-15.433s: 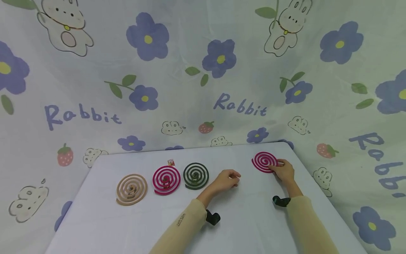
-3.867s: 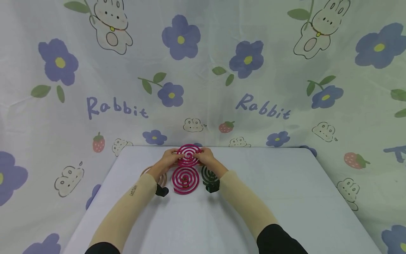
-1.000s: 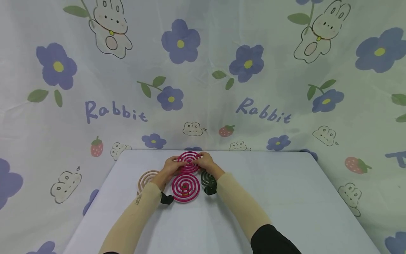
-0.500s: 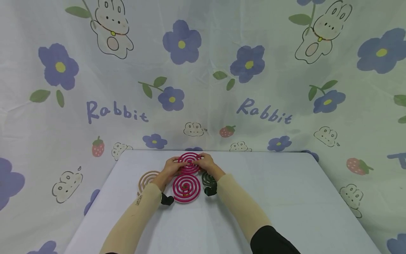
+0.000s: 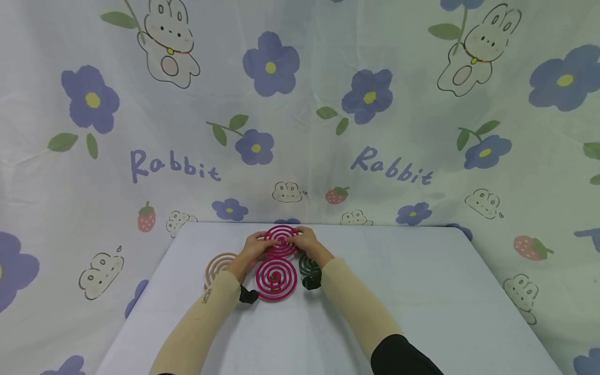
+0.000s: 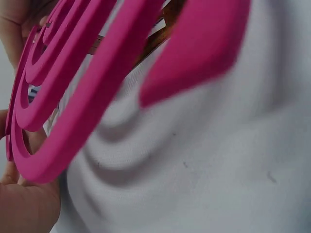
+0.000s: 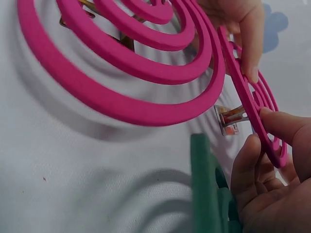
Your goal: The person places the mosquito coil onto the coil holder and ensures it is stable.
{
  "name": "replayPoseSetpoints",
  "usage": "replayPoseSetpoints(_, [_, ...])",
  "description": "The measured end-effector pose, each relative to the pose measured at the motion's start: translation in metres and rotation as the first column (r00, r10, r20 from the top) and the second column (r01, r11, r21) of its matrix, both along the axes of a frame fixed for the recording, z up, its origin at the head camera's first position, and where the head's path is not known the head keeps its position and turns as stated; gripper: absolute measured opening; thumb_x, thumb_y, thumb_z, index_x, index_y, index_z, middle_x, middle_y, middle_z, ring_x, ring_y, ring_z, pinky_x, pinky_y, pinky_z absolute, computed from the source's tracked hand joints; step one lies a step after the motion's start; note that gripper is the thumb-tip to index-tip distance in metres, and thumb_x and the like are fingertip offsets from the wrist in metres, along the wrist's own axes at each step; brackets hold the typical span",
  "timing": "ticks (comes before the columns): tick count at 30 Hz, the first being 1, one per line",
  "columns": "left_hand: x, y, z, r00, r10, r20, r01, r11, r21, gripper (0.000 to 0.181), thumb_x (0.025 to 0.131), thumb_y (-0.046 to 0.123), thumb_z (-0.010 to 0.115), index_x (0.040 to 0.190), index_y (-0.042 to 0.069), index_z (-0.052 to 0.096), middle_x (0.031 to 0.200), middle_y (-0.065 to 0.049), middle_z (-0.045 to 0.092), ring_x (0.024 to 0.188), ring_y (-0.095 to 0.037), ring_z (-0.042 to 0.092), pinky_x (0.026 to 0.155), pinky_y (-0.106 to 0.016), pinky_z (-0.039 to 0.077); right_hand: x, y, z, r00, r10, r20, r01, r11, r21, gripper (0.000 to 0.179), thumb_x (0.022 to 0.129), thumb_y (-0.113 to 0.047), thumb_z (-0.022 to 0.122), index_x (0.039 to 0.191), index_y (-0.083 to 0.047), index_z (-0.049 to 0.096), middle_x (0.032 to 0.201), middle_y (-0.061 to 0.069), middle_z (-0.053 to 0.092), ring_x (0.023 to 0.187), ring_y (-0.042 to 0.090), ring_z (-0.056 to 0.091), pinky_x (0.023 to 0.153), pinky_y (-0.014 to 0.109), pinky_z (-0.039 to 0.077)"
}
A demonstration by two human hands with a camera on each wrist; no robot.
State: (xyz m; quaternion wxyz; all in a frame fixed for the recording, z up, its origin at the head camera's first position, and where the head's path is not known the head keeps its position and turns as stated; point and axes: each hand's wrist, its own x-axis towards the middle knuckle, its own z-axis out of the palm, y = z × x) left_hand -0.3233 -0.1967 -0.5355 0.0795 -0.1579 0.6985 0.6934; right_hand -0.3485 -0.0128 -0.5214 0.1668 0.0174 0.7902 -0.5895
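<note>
Both hands hold one pink mosquito coil [image 5: 282, 241] near the table's back edge. My left hand [image 5: 253, 247] grips its left side, thumb on the face. Its right side is pinched by my right hand [image 5: 307, 240]. In the right wrist view the held coil stands tilted, and a small metal stand [image 7: 231, 116] rises from the table with its tip right at the coil. Directly in front, a second pink coil [image 5: 275, 277] sits raised on a brass-coloured stand [image 7: 127, 41]. Its open outer end looms large in the left wrist view.
A tan coil [image 5: 216, 261] lies left, partly covered by the left forearm. To the right, a dark green coil [image 5: 307, 264] is partly behind the right wrist. The white table [image 5: 422, 291] ends at a rabbit-print cloth [image 5: 309, 104].
Earlier the right hand alone held the pink coil at the table's far right. It was carried to the back behind the other pink coil, both hands on it. Over the last second it barely moves.
</note>
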Motion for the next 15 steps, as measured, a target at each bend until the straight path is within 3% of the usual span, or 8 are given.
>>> replayPoseSetpoints(9, [-0.0022, -0.0006, -0.0083, 1.000, 0.011, -0.008, -0.011, 1.000, 0.005, 0.055, 0.084, 0.012, 0.077, 0.131, 0.004, 0.052, 0.106, -0.014, 0.063, 0.074, -0.014, 0.061, 0.062, -0.027, 0.052, -0.0041, 0.0017, -0.0028, 0.998, 0.000, 0.062, 0.003, 0.999, -0.045, 0.050, 0.085, -0.019, 0.076, 0.129, -0.002, 0.057, 0.080, 0.007, 0.061, 0.056, 0.012, 0.051, 0.050, 0.022, 0.046])
replayPoseSetpoints(15, [-0.0014, 0.0005, -0.0076, 1.000, 0.013, -0.021, -0.013, 1.000, 0.007, 0.054, 0.084, 0.012, 0.077, 0.132, 0.003, 0.051, 0.104, -0.013, 0.064, 0.072, -0.013, 0.062, 0.061, -0.027, 0.052, -0.0049, 0.0004, -0.0027, 0.999, -0.007, 0.051, 0.009, 1.000, -0.030, 0.044, 0.084, -0.020, 0.076, 0.121, -0.001, 0.061, 0.084, 0.006, 0.060, 0.057, 0.012, 0.051, 0.050, 0.022, 0.046])
